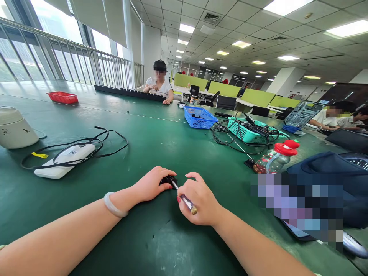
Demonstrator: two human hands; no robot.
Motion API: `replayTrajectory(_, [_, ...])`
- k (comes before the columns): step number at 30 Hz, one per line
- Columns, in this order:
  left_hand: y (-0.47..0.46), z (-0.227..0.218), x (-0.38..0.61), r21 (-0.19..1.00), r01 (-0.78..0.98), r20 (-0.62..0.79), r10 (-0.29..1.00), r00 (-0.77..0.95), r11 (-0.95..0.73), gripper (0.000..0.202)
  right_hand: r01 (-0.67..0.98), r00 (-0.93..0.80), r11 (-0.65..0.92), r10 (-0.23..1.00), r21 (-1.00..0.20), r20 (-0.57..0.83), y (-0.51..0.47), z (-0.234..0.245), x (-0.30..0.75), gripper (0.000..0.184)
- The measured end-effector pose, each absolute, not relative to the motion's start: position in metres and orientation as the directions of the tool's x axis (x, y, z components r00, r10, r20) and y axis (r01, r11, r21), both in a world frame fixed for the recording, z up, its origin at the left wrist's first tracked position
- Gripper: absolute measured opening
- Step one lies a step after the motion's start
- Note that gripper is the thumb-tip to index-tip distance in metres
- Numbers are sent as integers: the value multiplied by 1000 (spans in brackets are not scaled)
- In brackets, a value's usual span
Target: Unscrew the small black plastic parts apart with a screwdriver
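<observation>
Near the middle of the green table (138, 153), my left hand (152, 184) grips a small black part (166, 181) between thumb and fingers, down at the tabletop. What the part is cannot be made out, since the fingers cover much of it. My right hand (198, 199) is closed around a screwdriver (187, 202) with a clear purplish handle and a brass-coloured end. The metal shaft slants away from me, and its tip meets the black part. My right index finger is raised off the handle. A pale bangle (113, 206) circles my left wrist.
Left lie a white power bank (71, 155) with a black cable and a cream container (14, 128). Farther off are red (62, 97), blue (201, 122) and teal baskets (247, 134). A red-lidded jar (273, 159) and dark bag (324, 168) stand right. A person (159, 82) sits opposite.
</observation>
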State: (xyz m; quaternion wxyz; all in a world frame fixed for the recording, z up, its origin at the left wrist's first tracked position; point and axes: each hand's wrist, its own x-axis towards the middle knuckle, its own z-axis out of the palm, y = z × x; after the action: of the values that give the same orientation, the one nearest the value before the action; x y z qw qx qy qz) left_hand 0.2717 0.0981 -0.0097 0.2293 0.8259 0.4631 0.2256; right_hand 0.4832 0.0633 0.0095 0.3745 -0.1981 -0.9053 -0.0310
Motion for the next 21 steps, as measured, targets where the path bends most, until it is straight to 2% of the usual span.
replayTrajectory(8, [96,-9,272,556,671,168,857,487,-490,32,438,-659,885,434,-156,614,65,7,482,9])
replayTrajectory(14, [95,-8,273,539,688,169,863,476,-485,32,437,-707,895,404,-91,580,61,4,476,6])
replayTrajectory(21, [93,-6,273,526,707,155,871,466,-473,34,454,-714,883,439,-116,546,58,0,471,3])
